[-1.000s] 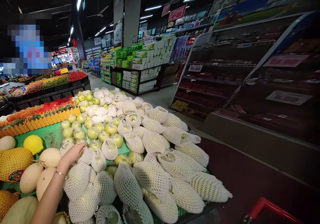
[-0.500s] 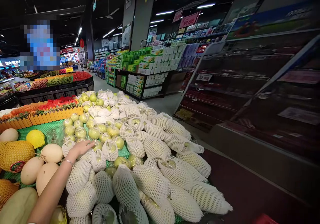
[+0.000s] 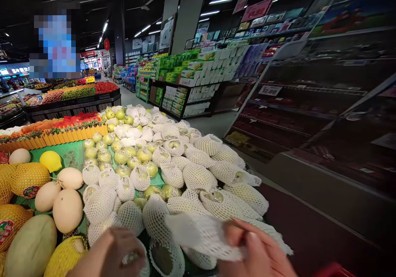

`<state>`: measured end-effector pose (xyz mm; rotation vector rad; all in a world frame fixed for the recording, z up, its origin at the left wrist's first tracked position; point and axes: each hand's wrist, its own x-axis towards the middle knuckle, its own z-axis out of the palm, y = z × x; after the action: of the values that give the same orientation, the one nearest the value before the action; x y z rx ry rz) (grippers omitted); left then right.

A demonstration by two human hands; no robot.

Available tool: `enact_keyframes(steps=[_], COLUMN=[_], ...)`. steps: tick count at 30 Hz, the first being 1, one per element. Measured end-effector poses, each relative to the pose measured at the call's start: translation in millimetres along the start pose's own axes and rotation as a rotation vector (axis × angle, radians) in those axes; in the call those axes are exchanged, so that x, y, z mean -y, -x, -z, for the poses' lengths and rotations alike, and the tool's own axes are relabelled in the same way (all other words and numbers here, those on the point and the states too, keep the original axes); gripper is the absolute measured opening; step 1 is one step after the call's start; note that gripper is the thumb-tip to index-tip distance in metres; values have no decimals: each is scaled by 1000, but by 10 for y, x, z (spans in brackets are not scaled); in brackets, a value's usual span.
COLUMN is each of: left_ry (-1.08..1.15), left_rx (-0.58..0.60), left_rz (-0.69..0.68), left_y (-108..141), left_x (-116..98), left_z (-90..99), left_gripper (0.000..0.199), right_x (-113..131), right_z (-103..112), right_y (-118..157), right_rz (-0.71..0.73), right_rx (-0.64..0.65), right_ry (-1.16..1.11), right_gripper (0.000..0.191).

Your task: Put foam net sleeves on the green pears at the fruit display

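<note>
My right hand (image 3: 258, 248) is closed on a white foam net sleeve (image 3: 202, 231), which stretches left from the fingers and is blurred by motion. Whether any fruit is inside the sleeve, I cannot tell. Low in the view, my left hand (image 3: 113, 248) is smeared, its fingers curled in; what they hold, if anything, is hidden. Under and beyond both hands lies a heap of foam-netted fruit (image 3: 199, 176). Clear-wrapped greenish-yellow pears (image 3: 120, 157) sit behind the left hand, on green matting.
To the left lie pale melons (image 3: 68, 211), a long green melon (image 3: 31, 246) and yellow-netted fruit (image 3: 29, 180). An orange picket divider (image 3: 74, 133) runs behind. Dark shelving (image 3: 297, 104) stands to the right. Part of a red object (image 3: 335, 270) shows at the bottom right.
My left hand has drawn back from the wrapped pears to the near edge, and its fingers have curled. My right hand has come into view with the foam net sleeve. The view has shifted slightly.
</note>
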<state>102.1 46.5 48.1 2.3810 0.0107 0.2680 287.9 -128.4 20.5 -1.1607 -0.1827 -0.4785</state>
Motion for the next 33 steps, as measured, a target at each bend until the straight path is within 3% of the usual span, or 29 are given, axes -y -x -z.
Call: enact_keyframes(steps=[2, 4, 6, 8, 13, 17, 21, 25, 28, 31, 33], left_ry=[113, 191, 206, 184, 100, 15, -83, -184, -201, -244, -270], left_rx=[-98, -333, -565, -677, -807, -852, -855, -962, -1009, -1043, -1070], left_rz=[-47, 14, 61, 63, 86, 39, -39, 32, 53, -5, 52], left_y=[138, 230, 290, 325, 311, 242, 241, 327, 387, 414, 438], left_x=[82, 236, 380, 466, 491, 483, 484, 495, 512, 528, 551], left_z=[-269, -472, -591, -637, -590, -495, -429, -435, -397, -320, -287], left_gripper=[22, 35, 37, 34, 47, 28, 15, 7, 7, 12, 13], right_x=[-39, -37, -22, -14, -16, 2, -42, -210, -381, -513, -551], right_z=[-303, -527, -641, -671, -682, -725, -735, -772, -806, -801, -781], right_y=[219, 427, 588, 691, 817, 936, 1028, 1064, 1104, 1147, 1158], right_rz=[-83, -165, -200, -178, -19, 32, 88, 175, 30, -247, -312], right_rx=[40, 148, 246, 298, 338, 335, 419, 358, 352, 566, 700], right_ry=[-160, -280, -331, -351, -386, -378, -368, -254, -137, -93, -41], right_gripper=[28, 23, 20, 17, 11, 15, 15, 13, 27, 35, 33])
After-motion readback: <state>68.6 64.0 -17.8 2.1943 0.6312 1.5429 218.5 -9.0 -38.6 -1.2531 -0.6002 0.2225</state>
